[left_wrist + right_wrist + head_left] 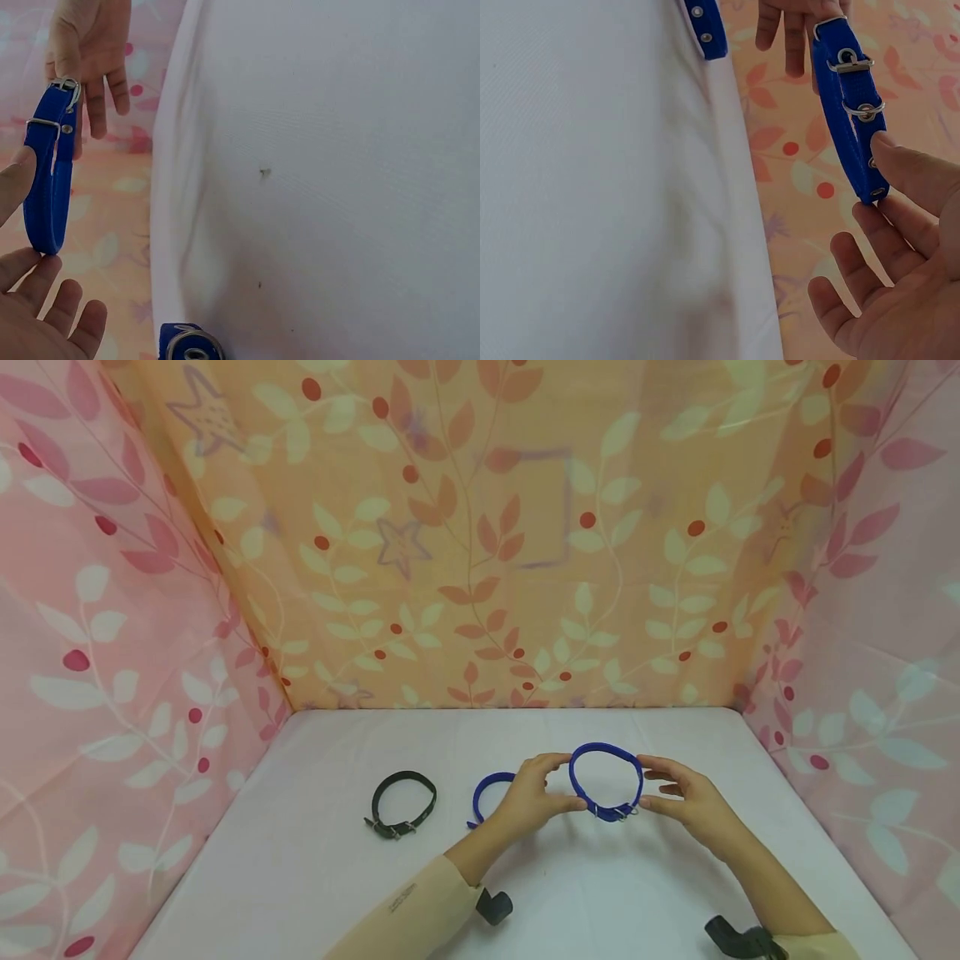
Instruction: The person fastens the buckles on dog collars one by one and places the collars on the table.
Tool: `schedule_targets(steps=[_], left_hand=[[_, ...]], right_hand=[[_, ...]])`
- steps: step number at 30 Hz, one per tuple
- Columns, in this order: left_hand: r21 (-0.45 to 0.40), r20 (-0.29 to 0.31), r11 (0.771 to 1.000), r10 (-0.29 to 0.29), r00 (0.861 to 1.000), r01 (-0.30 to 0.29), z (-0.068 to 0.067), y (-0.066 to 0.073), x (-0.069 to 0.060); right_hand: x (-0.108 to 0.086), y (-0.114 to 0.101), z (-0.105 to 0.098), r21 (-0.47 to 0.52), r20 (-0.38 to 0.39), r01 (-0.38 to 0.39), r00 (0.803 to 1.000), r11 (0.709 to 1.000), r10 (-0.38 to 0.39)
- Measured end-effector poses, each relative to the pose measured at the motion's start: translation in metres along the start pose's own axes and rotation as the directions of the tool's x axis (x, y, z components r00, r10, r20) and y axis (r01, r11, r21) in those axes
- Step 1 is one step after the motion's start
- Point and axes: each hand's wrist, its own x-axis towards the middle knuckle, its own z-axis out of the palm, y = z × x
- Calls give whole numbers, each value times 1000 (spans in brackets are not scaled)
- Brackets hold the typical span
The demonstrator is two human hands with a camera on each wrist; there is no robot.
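Observation:
A blue buckled collar [612, 815], looped closed with metal buckle and D-ring, is held up above the table between both hands. My left hand [527, 795] pinches its left side between thumb and fingertips. On the opposite side, my right hand [693, 806] grips it with the thumb and fingertips, other fingers spread, as the right wrist view shows. Eyelets run along the blue strap [836, 112]. A second blue collar [477, 795] lies behind my left hand, which hides part of it. Farther left, a black collar [393, 832] lies buckled in a loop.
The collars are on a white-covered table [300, 893]. Patterned cloth walls stand on three sides: an orange one [465, 610] at the back, pink ones at left [150, 635] and right [870, 635]. Black wrist mounts [495, 907] stick out near the sleeves.

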Motion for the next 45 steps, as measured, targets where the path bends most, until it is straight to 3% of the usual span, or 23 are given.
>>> schedule_targets(steps=[15, 28, 45], left_hand=[[97, 69, 994, -54, 996, 47, 19, -7, 26], [153, 95, 981, -132, 987, 117, 31, -11, 36], [262, 115, 963, -100, 988, 67, 40, -19, 43]], right_hand=[[8, 30, -2, -41, 3, 15, 1000, 999, -15], [17, 47, -4, -74, 35, 33, 999, 997, -30], [23, 62, 4, -113, 50, -17, 999, 993, 23]])
